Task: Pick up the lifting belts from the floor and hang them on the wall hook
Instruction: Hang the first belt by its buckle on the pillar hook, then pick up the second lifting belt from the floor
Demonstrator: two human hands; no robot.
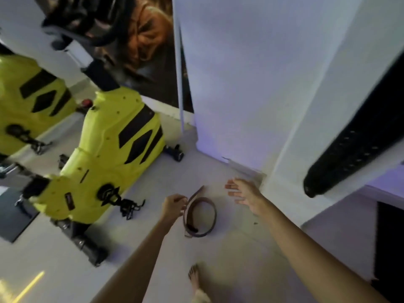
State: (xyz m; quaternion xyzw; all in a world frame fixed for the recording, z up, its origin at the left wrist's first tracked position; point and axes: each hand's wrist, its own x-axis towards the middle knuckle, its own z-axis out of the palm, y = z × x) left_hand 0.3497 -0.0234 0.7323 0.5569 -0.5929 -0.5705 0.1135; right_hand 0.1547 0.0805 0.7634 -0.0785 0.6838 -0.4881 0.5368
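Note:
A brown lifting belt (200, 215) lies coiled in a loop on the pale floor, its loose tail pointing up and away. My left hand (173, 206) is just left of the coil, fingers curled at its upper edge, touching or nearly touching it; I cannot tell whether it grips. To the right of the belt my right hand (244, 194) hovers open with fingers spread, holding nothing. A black lifting belt (349, 149) hangs against the white wall at the right, its rounded end low; the hook is out of view.
A yellow exercise bike (109, 158) with black pedals stands to the left, a second one (26, 101) behind it. A white wall corner (284, 106) rises right behind the belt. A bare foot (194, 278) is on the floor below.

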